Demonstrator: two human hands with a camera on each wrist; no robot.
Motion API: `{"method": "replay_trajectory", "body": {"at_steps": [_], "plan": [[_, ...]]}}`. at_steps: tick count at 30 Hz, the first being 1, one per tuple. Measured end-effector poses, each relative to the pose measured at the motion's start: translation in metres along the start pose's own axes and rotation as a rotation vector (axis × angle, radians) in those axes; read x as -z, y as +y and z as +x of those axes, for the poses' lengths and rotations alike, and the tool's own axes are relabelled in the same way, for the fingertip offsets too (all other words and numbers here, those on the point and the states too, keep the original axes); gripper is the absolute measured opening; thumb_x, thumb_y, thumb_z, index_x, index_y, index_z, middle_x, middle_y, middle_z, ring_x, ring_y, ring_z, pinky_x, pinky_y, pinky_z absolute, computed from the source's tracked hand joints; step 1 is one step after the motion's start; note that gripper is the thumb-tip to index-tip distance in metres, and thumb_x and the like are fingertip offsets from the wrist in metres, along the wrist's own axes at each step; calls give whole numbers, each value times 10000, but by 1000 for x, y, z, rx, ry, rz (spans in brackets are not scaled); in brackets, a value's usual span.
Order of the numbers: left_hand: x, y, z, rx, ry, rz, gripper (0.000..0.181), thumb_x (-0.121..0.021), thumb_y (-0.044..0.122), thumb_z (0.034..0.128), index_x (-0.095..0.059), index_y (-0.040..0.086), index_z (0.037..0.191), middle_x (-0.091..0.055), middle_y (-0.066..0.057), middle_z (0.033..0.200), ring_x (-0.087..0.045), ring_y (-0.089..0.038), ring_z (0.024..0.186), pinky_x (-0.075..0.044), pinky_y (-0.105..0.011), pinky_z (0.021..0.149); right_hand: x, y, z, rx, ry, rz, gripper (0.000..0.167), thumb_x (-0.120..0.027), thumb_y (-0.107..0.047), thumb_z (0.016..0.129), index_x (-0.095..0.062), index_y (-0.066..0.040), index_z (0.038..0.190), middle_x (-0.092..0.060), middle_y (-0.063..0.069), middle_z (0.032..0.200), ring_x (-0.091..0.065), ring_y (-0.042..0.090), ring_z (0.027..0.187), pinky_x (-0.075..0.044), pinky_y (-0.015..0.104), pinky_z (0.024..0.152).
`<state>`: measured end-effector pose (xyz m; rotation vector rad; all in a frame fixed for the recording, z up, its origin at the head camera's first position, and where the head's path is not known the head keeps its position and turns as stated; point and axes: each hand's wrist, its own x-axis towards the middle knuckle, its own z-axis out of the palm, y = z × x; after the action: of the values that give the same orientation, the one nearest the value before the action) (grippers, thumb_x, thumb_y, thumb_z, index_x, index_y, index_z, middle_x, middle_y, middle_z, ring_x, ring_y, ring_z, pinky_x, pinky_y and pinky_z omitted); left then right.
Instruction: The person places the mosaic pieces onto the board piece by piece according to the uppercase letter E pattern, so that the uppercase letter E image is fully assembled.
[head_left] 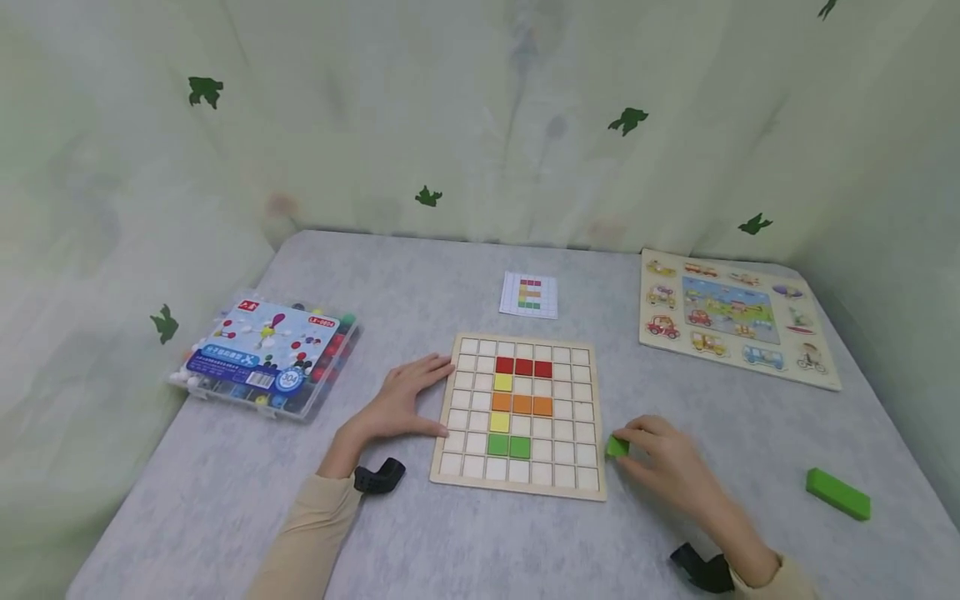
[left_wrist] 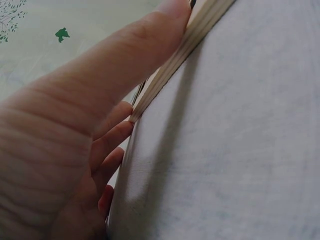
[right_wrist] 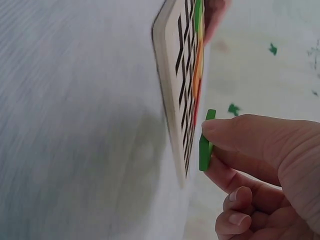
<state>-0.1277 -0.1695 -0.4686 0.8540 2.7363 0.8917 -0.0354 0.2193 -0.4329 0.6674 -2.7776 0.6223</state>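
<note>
A wooden grid board [head_left: 462, 472] lies on the table with square tiles in it: a row of red tiles [head_left: 523, 367], yellow tiles [head_left: 499, 422], a row of orange tiles [head_left: 522, 405] and two green tiles [head_left: 508, 446]. My left hand [head_left: 397, 404] touches the board's left edge with spread thumb and fingers; the left wrist view shows the thumb against its wooden side. Just off the right edge, my right hand [head_left: 671, 467] pinches a green tile [right_wrist: 205, 145] between thumb and fingers. Behind the board lies a pattern card [head_left: 528, 295] with a similar coloured figure.
A green block [head_left: 837, 493] lies at the far right. Behind it is a wooden picture puzzle [head_left: 738, 317] of vehicles. A clear plastic case [head_left: 266, 354] of coloured pieces stands at the left. A patterned curtain [head_left: 480, 117] hangs behind the table.
</note>
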Motion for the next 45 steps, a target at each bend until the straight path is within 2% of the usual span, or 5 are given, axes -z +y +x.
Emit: {"method": "replay_trajectory", "body": {"at_steps": [6,14,18,26,45], "plan": [[0,0,-1,2,-9,-5,966,-816,431,657,-368,102,1448,-346,-98,1521,-236,-309,1440,-188,-545,1071,-17,-22,12,69,-22,39,287,-833,-67,635,-744,-71,908,-633,-14,859,-568,89,787,-493,204,656],[1,-1,0,-8,-8,8,966,-809,446,664,-360,118,1454,-339,-82,1526,-232,-296,1443,-189,-541,1073,-28,-44,29,45,-122,71,247,-794,-108,709,-747,-86,951,-636,-31,893,-543,64,830,-496,203,699],[1,-1,1,-19,1,8,965,-812,441,660,-367,111,1450,-345,-92,1522,-235,-305,1440,-198,-541,1069,-34,-48,34,63,-140,82,232,-773,-93,722,-747,-79,952,-646,-14,896,-543,64,811,-493,190,685],[0,0,2,-7,-16,-6,962,-807,451,665,-363,123,1453,-336,-76,1529,-227,-288,1447,-185,-541,1079,-39,-53,36,-1,-226,72,234,-764,-120,741,-743,-86,972,-631,-21,899,-513,47,785,-481,187,672],[0,-2,1,3,-5,3,961,-804,453,670,-358,125,1455,-331,-79,1531,-219,-288,1450,-187,-527,1084,-55,-64,49,31,-149,57,270,-811,-208,709,-738,-82,937,-621,-17,876,-543,81,795,-491,236,712]]}}
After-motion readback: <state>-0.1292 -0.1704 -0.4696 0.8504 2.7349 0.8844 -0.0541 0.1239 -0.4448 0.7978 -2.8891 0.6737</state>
